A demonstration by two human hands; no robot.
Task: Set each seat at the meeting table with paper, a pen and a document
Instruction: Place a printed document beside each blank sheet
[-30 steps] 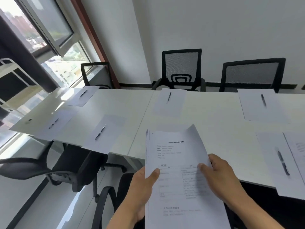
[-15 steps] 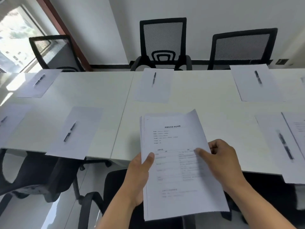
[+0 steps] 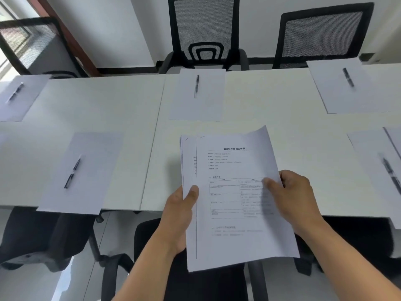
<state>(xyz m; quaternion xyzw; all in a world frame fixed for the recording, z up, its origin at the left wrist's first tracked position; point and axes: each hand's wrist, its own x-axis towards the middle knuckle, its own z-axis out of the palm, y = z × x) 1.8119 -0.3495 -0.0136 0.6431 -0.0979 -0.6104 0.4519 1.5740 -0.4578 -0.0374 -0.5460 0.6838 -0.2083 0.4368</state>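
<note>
— Which step is this?

— Handing out the documents, I'd judge. The left hand holds the stack of printed documents by its left edge, thumb on top and fingers curled underneath. The right hand pinches the top sheet at its right edge, thumb on the print, and that sheet sits skewed off the ones below.

— Where's the stack relative to the two grips?

— Between them, held in the air over the near edge of the worktop, above a black chair.

— And the seats?

— Left of the left grip lies a blank paper with a pen on it; beyond the stack lies another paper with its pen. Neither shows a document.

— Next move?

— Probably the right grip must slide one sheet free without dragging a second, while the left grip stays firm, then lay it flat at a seat.
</note>
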